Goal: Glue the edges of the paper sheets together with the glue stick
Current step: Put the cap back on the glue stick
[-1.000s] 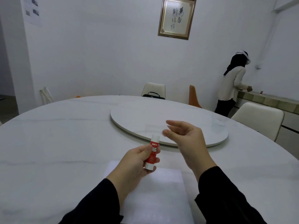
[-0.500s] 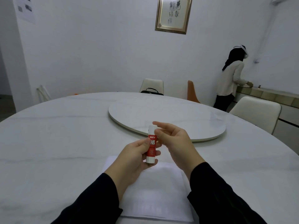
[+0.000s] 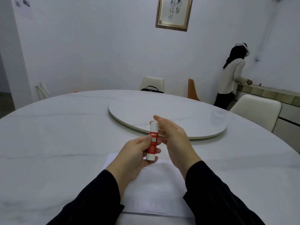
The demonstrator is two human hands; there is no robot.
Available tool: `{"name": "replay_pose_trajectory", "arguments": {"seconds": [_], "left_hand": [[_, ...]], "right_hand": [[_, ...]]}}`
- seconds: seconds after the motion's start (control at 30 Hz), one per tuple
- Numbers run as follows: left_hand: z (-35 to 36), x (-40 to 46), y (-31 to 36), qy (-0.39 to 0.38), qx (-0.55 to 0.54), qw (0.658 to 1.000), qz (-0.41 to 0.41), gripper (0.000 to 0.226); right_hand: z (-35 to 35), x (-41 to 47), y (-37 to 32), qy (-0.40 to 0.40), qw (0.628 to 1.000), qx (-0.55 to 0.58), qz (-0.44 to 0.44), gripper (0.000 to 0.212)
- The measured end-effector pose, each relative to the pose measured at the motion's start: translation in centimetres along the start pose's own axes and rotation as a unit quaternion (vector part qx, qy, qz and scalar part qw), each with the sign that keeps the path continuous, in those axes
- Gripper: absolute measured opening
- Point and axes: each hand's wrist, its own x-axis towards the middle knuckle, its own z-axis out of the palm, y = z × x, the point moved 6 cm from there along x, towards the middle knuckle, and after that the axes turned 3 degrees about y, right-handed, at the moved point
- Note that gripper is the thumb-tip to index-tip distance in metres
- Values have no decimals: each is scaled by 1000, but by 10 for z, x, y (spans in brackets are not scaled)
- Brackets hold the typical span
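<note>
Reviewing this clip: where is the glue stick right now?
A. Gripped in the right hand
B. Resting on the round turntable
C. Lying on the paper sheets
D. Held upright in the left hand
D: the left hand holds the glue stick upright above the paper sheets; the right hand is open beside it.

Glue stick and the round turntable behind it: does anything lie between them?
In the head view, only the open right hand beside the glue stick; beyond it, bare table up to the turntable.

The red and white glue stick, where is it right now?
The red and white glue stick stands upright in the left hand, mid-frame above the white paper sheets, with the open right hand just beside it.
</note>
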Motion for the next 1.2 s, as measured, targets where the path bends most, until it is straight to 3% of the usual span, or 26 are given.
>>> {"name": "replay_pose_trajectory", "arguments": {"seconds": [0.17, 0.37, 0.47, 0.87, 0.97, 1.03, 1.2], "left_hand": [[-2, 0, 1, 4, -2, 1000, -4, 26], [-3, 1, 1, 6, 12, 1000, 12, 25], [-2, 2, 2, 11, 31, 999, 27, 24], [-9, 5, 7, 34, 71, 996, 44, 29], [-11, 8, 9, 22, 44, 997, 52, 31], [-10, 9, 10, 11, 34, 998, 55, 30], [-21, 17, 7, 89, 153, 982, 73, 25]], "right_hand": [[-2, 1, -1, 18, 999, -21, -23, 19], [-3, 1, -2, -19, 1000, -16, -19, 15], [-7, 3, -8, 1, 997, -54, -49, 7], [3, 1, -19, 89, 962, -220, -133, 11], [10, -2, -14, 49, 963, -222, -146, 7], [14, -3, -9, 2, 966, -214, -142, 15], [1, 5, 0, 34, 974, -171, -145, 24]]}}
